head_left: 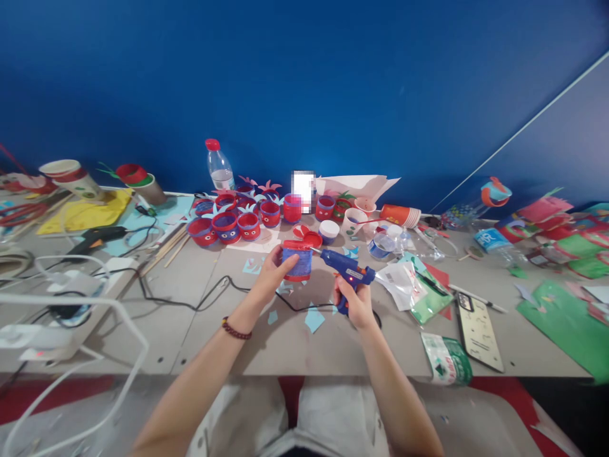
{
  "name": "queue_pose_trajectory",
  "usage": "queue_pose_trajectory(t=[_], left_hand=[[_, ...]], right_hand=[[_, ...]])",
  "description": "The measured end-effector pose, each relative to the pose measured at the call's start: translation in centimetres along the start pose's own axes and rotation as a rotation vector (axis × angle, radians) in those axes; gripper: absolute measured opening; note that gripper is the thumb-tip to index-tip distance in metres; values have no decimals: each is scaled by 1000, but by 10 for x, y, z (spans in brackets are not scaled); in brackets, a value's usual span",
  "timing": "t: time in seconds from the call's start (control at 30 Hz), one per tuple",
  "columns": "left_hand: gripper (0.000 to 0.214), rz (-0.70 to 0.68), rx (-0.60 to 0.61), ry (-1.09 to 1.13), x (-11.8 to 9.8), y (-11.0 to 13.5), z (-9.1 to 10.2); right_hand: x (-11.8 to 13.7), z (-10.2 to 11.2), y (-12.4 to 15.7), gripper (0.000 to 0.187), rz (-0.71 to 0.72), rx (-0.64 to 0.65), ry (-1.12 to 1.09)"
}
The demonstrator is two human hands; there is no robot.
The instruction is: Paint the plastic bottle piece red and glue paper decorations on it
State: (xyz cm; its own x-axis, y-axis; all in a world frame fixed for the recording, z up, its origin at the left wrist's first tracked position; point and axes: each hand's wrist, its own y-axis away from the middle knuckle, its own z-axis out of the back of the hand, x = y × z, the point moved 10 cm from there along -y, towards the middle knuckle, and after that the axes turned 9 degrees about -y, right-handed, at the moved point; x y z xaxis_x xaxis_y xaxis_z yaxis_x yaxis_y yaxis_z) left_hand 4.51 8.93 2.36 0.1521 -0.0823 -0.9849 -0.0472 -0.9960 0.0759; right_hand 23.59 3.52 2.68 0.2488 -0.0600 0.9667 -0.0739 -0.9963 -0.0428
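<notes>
My left hand (273, 274) is closed around a small blue paper cup with a red rim (297, 261), held just above the grey table (304, 343). My right hand (356, 303) grips the handle of a blue hot glue gun (346, 269). Its nozzle points left and touches the cup's upper right edge. A black cord runs from the gun across the table to the left. Behind the cup stands a cluster of finished red-and-blue cups (238, 222) with paper leaves.
A water bottle (219, 166) stands at the back. A second glue gun (95, 238), a power strip (52, 330) and white cables lie at left. Stacked orange cups (402, 216), tape, a phone (478, 330), green paper (566, 324) and scraps cover the right side.
</notes>
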Motion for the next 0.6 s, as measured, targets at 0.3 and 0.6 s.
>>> queue_pose_trajectory(t=[0.3,0.6], left_hand=[[58,1,-4,10,0,0,0],[56,-8,-42,-39,-5,2,2]], right_hand=[[2,-1,0,42,13,7,-14],[1,-3,1,42,1,23,-35]])
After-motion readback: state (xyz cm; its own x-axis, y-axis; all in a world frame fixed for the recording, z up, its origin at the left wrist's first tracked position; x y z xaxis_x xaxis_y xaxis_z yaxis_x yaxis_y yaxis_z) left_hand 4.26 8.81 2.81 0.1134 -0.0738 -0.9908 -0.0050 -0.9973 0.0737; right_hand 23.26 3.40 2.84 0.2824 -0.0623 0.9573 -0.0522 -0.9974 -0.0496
